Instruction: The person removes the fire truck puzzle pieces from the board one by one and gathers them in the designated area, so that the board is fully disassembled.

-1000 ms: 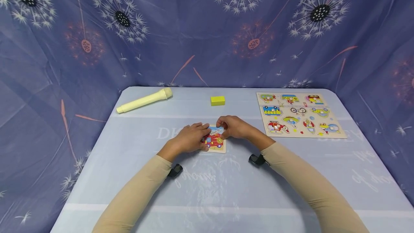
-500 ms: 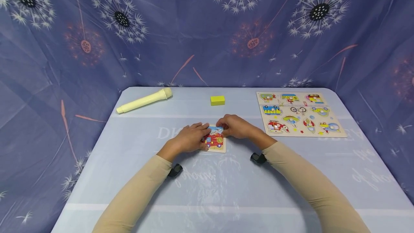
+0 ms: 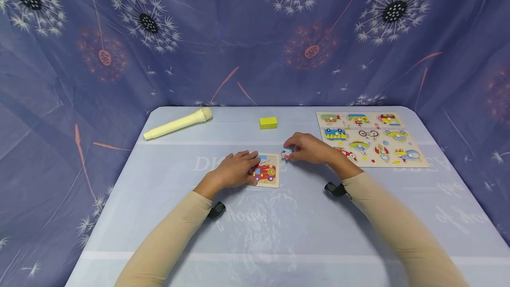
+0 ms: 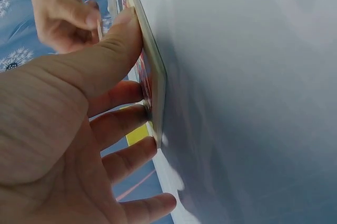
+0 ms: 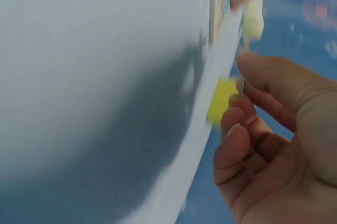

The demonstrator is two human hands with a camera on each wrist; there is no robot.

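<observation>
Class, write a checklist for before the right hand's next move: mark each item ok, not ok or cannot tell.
1. Left hand touching the small puzzle: ok.
2. Right hand pinching the puzzle piece: ok.
3. Puzzle piece apart from small puzzle: ok.
4. Small puzzle complete: not ok, upper-right patch shows bare wood.
5. Yellow block apart from both hands: ok.
6. Puzzle piece's full outline: cannot tell, partly covered.

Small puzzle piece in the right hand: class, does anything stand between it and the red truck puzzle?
Nothing visible does. The right hand pinches the puzzle piece to the right of the truck puzzle; the left hand rests on its opposite side.
</observation>
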